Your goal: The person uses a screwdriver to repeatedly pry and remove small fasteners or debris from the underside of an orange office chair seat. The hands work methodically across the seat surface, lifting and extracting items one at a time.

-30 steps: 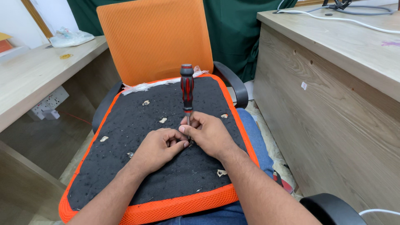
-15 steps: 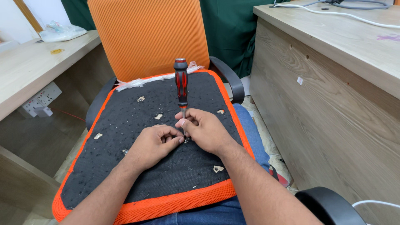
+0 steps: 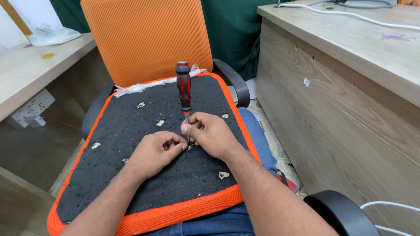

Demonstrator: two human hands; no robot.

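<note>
On the black underside of an orange-edged chair seat cushion (image 3: 131, 175) lying across our lap, we are working with both hands near its middle. Our right hand (image 3: 213, 134) is pinching the thin metal shaft of a red-and-black screwdriver (image 3: 184, 89) between thumb and curled fingers, low down near the tip, and the tool is standing almost upright with its handle rising clear above the hand. The tip is meeting the black fabric right between our two hands, though we cannot tell exactly what it is pressing on, as the fingers are hiding the spot. Our left hand (image 3: 155, 150) is resting on the cushion just beside the tip, its fingers curled narrow with thumb and forefinger closing together at the shaft's foot; whether they are gripping something small there, we cannot tell.

Small pale scraps (image 3: 223, 175) are lying scattered over the black fabric, well apart from one another. Behind the cushion the orange mesh chair back (image 3: 144, 39) is standing upright, with a black armrest (image 3: 234, 83) curving at its right. A wooden desk (image 3: 350, 87) is rising on our right with white cables (image 3: 350, 13) on its top, and another wooden tabletop (image 3: 35, 74) is sitting on our left, with a white power strip (image 3: 28, 111) beneath it.
</note>
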